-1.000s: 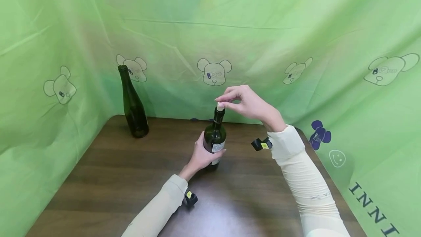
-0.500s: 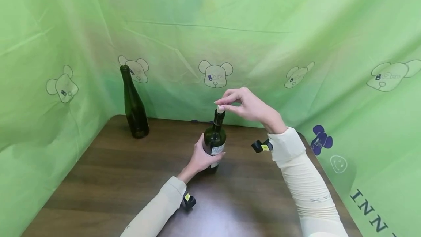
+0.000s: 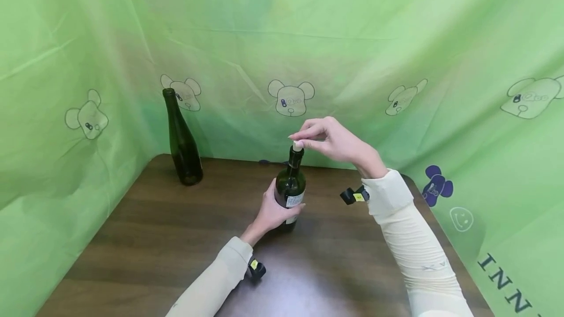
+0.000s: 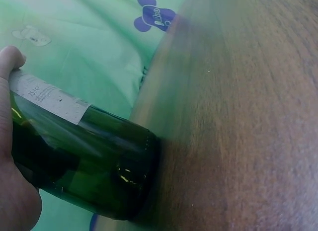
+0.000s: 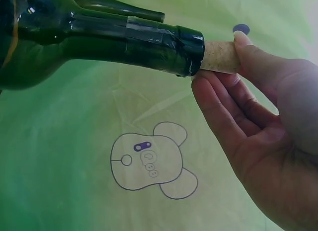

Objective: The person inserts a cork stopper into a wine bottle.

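A dark green wine bottle (image 3: 290, 183) with a white label stands upright on the wooden table. My left hand (image 3: 270, 211) grips its body, thumb across the label; the left wrist view shows the bottle's base (image 4: 134, 176) on the tabletop. In the bottle's mouth sits a pale cork (image 5: 220, 56), part of it sticking out above the rim. My right hand (image 3: 337, 144) pinches this cork between thumb and fingers, as the right wrist view shows close up. How deep the cork reaches inside the neck cannot be made out.
A second green bottle (image 3: 185, 148), taller and without a visible label, stands at the table's back left. Green cloth (image 3: 229, 62) with printed bear heads hangs behind and beside the wooden table (image 3: 158, 238).
The view shifts slightly. Between the first frame and now, the right hand and cork sit a little lower at the bottle's mouth. The left hand keeps its grip.
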### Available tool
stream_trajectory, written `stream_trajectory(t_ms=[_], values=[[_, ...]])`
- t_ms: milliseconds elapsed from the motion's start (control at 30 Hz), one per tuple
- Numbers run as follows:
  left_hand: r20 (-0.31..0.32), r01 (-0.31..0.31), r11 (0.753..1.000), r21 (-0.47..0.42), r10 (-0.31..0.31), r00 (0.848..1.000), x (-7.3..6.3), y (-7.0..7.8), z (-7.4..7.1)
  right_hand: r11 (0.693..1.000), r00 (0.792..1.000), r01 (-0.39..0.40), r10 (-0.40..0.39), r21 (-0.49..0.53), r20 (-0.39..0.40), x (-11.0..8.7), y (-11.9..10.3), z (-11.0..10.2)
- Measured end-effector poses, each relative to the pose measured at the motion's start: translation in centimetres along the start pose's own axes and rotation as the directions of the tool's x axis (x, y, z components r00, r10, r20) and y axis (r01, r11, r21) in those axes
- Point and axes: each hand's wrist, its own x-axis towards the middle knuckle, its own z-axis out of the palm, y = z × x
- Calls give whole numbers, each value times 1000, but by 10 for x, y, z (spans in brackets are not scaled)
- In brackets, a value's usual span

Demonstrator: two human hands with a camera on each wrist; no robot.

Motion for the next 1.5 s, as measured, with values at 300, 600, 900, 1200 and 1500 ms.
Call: stream_trajectory(t_ms=[300,600,900,1200,1500], values=[[7,24,1000,5,-24,1000,1,6,4,999,999,-21,23,31,-36,-3,4,-1],[15,-16,999,-38,17,1000,1,40,-4,999,997,-2,5,44,-71,-4,4,4],[-10,10,999,-30,-11,1000,2,31,-2,999,997,22,-19,35,-79,-2,3,7],[8,-29,999,-28,29,1000,0,34,-1,999,976,-23,14,-42,-215,-10,3,24],[-2,0,1000,-17,0,1000,-3,32,-1,885,901,-98,273,454,-336,-2,16,85]])
